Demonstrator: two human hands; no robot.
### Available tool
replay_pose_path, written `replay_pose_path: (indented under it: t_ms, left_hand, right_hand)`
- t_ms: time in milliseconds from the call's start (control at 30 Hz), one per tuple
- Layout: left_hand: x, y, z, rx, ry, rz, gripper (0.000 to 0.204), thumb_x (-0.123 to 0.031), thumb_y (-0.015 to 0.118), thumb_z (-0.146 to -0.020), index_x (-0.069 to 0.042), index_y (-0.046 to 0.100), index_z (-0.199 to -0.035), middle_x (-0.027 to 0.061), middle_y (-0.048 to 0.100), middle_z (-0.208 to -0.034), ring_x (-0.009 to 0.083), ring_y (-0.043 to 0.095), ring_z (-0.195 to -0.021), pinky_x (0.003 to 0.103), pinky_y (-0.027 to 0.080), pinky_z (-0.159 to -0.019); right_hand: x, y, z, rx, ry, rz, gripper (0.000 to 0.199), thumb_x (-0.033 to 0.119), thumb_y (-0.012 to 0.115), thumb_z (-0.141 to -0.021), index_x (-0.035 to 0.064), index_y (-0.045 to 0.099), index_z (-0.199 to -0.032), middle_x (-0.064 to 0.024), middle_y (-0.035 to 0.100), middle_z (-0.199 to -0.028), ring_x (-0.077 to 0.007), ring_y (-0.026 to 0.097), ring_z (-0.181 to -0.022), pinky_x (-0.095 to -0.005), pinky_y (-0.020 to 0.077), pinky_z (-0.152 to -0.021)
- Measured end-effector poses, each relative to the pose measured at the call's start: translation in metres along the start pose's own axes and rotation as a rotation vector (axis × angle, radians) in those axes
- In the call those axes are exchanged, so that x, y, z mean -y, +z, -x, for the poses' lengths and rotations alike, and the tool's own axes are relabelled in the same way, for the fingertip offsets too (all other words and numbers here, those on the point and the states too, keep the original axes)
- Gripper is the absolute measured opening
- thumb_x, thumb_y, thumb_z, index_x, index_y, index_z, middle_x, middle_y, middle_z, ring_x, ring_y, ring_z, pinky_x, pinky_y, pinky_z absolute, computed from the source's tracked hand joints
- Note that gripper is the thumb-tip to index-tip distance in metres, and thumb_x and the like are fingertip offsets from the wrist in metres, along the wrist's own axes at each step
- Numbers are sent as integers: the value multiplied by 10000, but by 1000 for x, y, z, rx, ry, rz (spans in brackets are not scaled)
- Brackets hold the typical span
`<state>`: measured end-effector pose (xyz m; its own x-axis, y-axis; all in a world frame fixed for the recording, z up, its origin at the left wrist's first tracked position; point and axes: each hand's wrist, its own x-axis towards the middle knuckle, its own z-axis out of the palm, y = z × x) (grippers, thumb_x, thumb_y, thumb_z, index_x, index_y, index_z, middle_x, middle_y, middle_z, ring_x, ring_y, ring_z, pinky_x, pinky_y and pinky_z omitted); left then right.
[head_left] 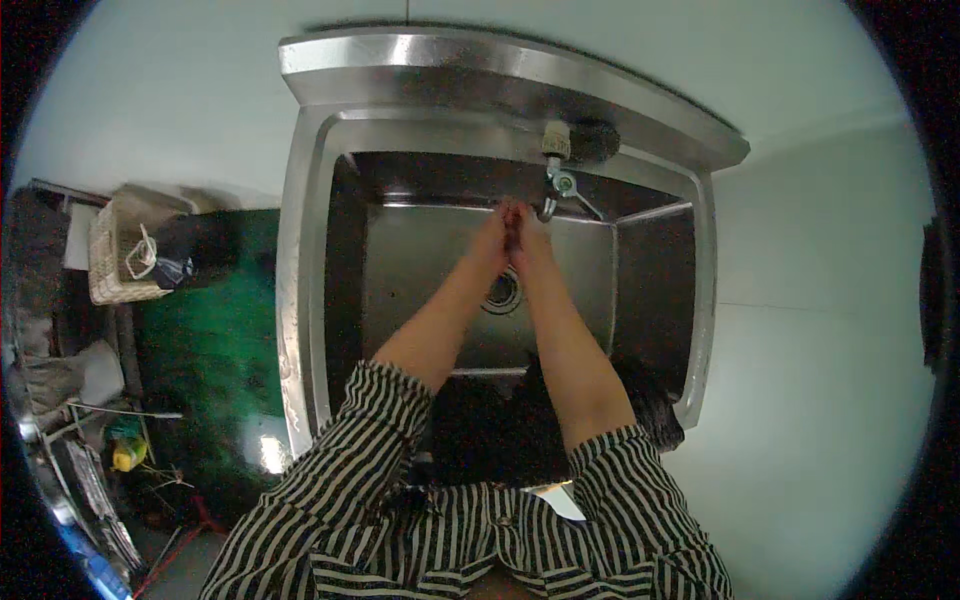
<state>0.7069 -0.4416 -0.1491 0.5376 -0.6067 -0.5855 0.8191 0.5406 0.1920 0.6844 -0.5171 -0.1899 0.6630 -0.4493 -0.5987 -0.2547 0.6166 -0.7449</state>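
Observation:
Both my arms reach forward over a stainless steel sink (400, 290). My left hand (492, 240) and my right hand (533, 238) are close together, side by side, just left of the spout of a metal faucet (552, 185). Blur and the small size hide how the fingers lie, and no object shows between them. The faucet's lever handle (583, 200) points toward the lower right. A round drain (502, 292) sits in the basin floor below my wrists, partly covered by my forearms. Whether water runs cannot be made out.
The sink's raised steel backsplash (500, 62) stands against a pale wall (820, 330). Left of the sink lies a green floor (205, 340). A cream plastic basket (115, 255) holds a dark item. Lower down, a yellow object (128, 455) sits among clutter.

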Motion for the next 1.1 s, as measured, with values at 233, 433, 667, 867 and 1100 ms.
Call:
replay_pose_path:
  t_ms: [233,433,667,867,1100]
  left_hand:
    - [23,-16,-6,13,-97,58,257,-313,437,-819,-90,516,-920,35,562,-783,148,533,-717,296,437,-634]
    - [49,20,-25,240,-155,-155,182,-257,481,-801,-91,509,-870,15,522,-677,119,508,-572,263,434,-513]
    - [16,23,-7,490,462,-1280,215,-192,484,-794,-110,526,-988,43,565,-781,155,536,-659,267,459,-573]
    - [11,9,-1,652,149,-1403,305,-298,484,-772,-91,529,-990,77,568,-861,197,540,-825,367,446,-673]
    - [-46,35,97,1031,672,-2323,345,-322,481,-791,-37,500,-985,128,539,-914,263,530,-844,370,424,-719]
  right_hand:
    - [14,11,22,-175,-624,1121,210,221,517,-760,46,519,-875,-131,534,-722,-278,541,-675,-373,414,-602]
    - [85,-49,38,-197,-414,1018,328,286,444,-831,-9,542,-937,-149,585,-829,-238,567,-775,-309,419,-683]
    - [138,13,165,31,-463,468,332,221,430,-840,-40,496,-1035,-111,576,-891,-151,553,-795,-266,425,-722]
    - [109,23,167,61,-318,314,372,255,440,-844,-33,464,-1078,-102,569,-926,-143,547,-811,-251,415,-741]
    - [181,7,222,468,-722,1045,402,312,465,-818,16,470,-1090,-172,546,-978,-240,548,-858,-276,426,-758]
